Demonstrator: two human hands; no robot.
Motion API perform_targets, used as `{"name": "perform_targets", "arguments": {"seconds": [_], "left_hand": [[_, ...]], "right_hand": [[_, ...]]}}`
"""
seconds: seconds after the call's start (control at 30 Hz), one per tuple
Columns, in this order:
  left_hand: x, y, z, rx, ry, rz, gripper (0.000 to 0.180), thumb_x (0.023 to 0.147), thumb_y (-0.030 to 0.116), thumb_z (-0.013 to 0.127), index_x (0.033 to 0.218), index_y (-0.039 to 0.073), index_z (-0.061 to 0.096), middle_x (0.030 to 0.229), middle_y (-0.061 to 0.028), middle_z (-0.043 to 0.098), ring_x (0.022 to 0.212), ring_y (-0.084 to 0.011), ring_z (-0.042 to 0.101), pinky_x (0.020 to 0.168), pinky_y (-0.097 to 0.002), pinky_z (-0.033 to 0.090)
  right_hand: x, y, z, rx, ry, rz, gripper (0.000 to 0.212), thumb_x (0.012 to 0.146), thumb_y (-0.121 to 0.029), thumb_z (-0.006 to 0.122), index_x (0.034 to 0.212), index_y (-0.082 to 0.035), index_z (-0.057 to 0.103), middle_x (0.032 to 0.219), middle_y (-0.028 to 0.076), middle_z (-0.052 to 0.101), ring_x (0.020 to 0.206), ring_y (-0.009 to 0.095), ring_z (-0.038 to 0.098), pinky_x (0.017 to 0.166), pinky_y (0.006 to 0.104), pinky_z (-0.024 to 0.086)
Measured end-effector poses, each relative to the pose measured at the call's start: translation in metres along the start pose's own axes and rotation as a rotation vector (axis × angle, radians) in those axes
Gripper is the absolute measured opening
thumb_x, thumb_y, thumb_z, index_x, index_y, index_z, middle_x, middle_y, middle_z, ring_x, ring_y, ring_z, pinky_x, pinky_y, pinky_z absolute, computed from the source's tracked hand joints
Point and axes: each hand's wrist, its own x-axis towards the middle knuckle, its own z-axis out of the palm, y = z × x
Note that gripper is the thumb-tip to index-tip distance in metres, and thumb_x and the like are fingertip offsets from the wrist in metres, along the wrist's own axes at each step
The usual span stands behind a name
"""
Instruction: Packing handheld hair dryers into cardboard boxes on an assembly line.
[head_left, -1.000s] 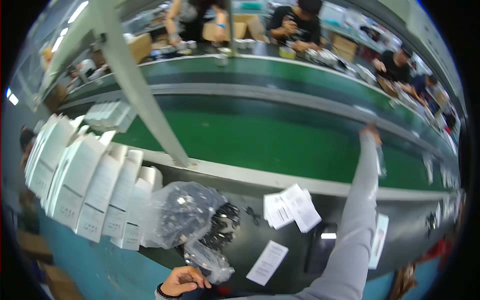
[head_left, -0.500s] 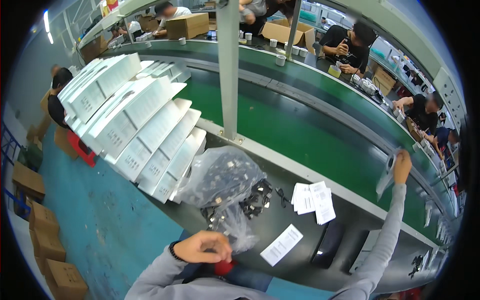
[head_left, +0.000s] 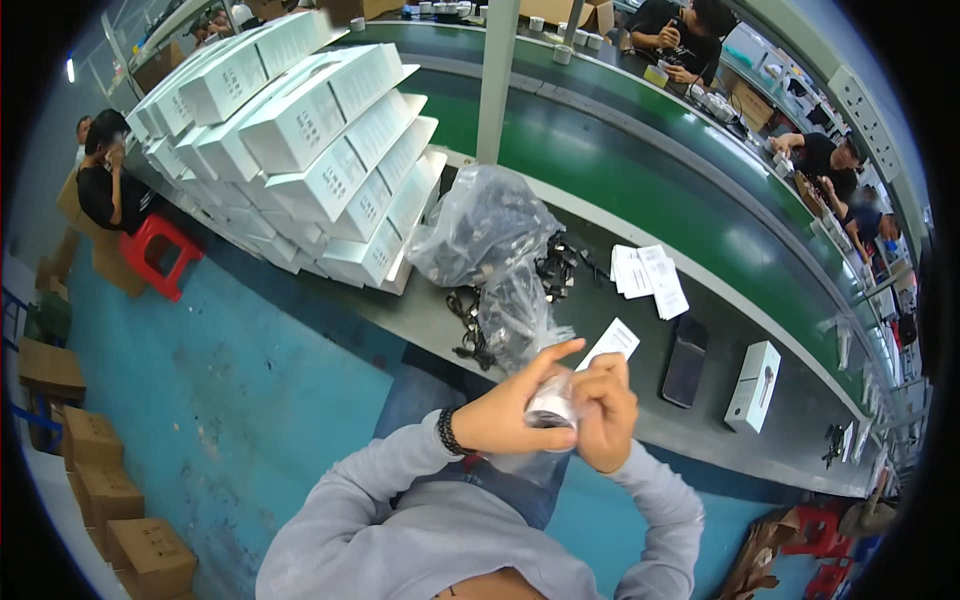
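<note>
- My left hand point(head_left: 510, 415) and right hand point(head_left: 605, 410) meet in front of my chest, both closed around 1 small clear plastic bag point(head_left: 552, 405) with something dark and pale inside (I cannot tell what it is).
- My left fingers point(head_left: 555, 352) curl over the top of the bag, the forefinger stretched out straight; my right fingers point(head_left: 598, 375) are bent tight against its other side.
- The bag's loose tail hangs down between my wrists, over my lap.
- A black bead bracelet point(head_left: 446, 432) sits on my left wrist, at the edge of my grey sleeve.
- Just beyond my hands, on the grey desk point(head_left: 430, 310), lies a big clear bag of black cables point(head_left: 485, 225), with a smaller bag point(head_left: 515, 310) and loose black cables point(head_left: 558, 268) beside it.
- To its left, white boxes point(head_left: 330, 150) are stacked in leaning rows.
- To the right lie white paper slips point(head_left: 648, 275), 1 single slip point(head_left: 610, 343), a dark flat case point(head_left: 686, 362) and 1 white carton point(head_left: 753, 385).
- Behind the desk runs a green conveyor belt point(head_left: 640, 150).
</note>
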Motion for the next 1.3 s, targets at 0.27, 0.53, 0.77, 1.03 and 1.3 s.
{"name": "perform_targets", "arguments": {"seconds": [0.27, 0.53, 0.77, 1.03, 1.3], "left_hand": [[-0.076, -0.032, 0.011, 0.439, 0.202, -0.142, 0.1, 0.067, 0.028, 0.074, 0.144, 0.006, 0.013, 0.101, -0.0171, 0.061, 0.088, -0.0337, 0.062, 0.075, -0.0372, 0.05], [-0.075, -0.021, -0.004, 0.523, 0.024, -0.135, 0.11, 0.069, 0.038, 0.076, 0.145, 0.001, 0.006, 0.131, -0.0232, 0.035, 0.113, -0.0381, 0.046, 0.088, -0.0378, 0.045], [0.005, 0.205, -0.148, 1.927, 0.849, 0.402, 0.068, 0.076, 0.038, 0.068, 0.128, 0.0, 0.046, 0.128, -0.0193, 0.045, 0.12, -0.0335, 0.04, 0.102, -0.0452, 0.028], [0.028, 0.222, -0.205, 2.221, 0.334, -0.719, 0.074, 0.085, 0.058, 0.045, 0.139, 0.007, 0.035, 0.142, -0.0227, 0.032, 0.139, -0.0374, 0.011, 0.103, -0.0658, 0.01], [0.018, 0.247, -0.175, 1.688, 0.312, -0.177, 0.086, 0.073, 0.003, 0.06, 0.146, 0.01, 0.014, 0.142, -0.0217, 0.032, 0.129, -0.0346, 0.034, 0.109, -0.0387, 0.024]], "right_hand": [[-0.074, 0.008, 0.058, 0.333, -0.004, 0.432, 0.051, 0.07, -0.03, 0.072, 0.105, 0.001, 0.052, 0.103, 0.017, 0.043, 0.098, 0.029, 0.044, 0.081, 0.0368, 0.04], [-0.071, 0.019, 0.063, 0.227, -0.101, 0.389, 0.027, 0.083, -0.008, 0.06, 0.06, 0.002, 0.048, 0.062, 0.007, 0.036, 0.056, 0.018, 0.036, 0.051, 0.0313, 0.03], [-0.087, 0.031, 0.025, 0.215, 0.058, 0.445, 0.029, 0.085, -0.007, 0.057, 0.06, 0.002, 0.047, 0.059, 0.007, 0.039, 0.053, 0.016, 0.036, 0.05, 0.0309, 0.027], [-0.107, 0.038, 0.025, 0.202, 0.12, 0.478, 0.028, 0.083, -0.005, 0.058, 0.058, 0.002, 0.046, 0.058, 0.008, 0.04, 0.052, 0.017, 0.038, 0.049, 0.0312, 0.028], [-0.092, 0.035, 0.007, 0.182, 0.23, 0.407, 0.029, 0.082, -0.005, 0.057, 0.057, 0.002, 0.044, 0.057, 0.008, 0.038, 0.051, 0.016, 0.036, 0.047, 0.0306, 0.025]]}}
